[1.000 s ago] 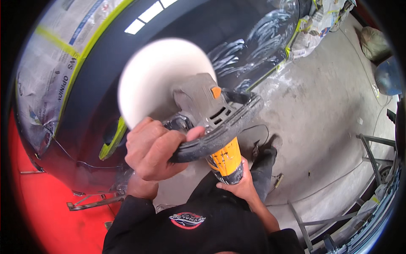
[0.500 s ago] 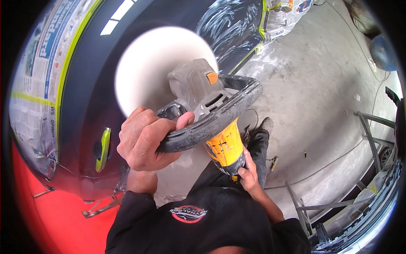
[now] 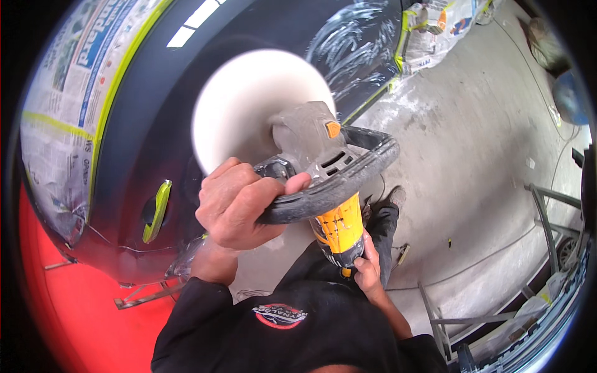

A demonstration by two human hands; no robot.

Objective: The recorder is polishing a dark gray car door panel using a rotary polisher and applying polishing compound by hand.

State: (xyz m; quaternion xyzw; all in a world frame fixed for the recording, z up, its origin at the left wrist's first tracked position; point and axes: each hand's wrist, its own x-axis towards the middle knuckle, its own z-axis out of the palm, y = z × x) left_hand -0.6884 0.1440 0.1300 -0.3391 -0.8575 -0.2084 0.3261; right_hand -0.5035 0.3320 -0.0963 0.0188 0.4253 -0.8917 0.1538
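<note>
We hold the polisher [image 3: 311,143] at the centre of the frame, its round white pad [image 3: 233,102] blurred over a dark car panel [image 3: 149,124]. The fingers of our left hand [image 3: 239,202] close around its black handle [image 3: 339,189]; those of our right hand [image 3: 368,268] grip its lower end. White smears [image 3: 357,40] mark the panel at upper centre-right. Taped newspaper [image 3: 74,81] covers the upper left, and grey floor [image 3: 460,155] lies at right.

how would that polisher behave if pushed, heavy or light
The polisher is probably heavy: the left hand holds its handle, the right hand its rear end. Its bulky casing looks stiff. The white pad is blurred, probably spinning, so it may tug sideways.
</note>
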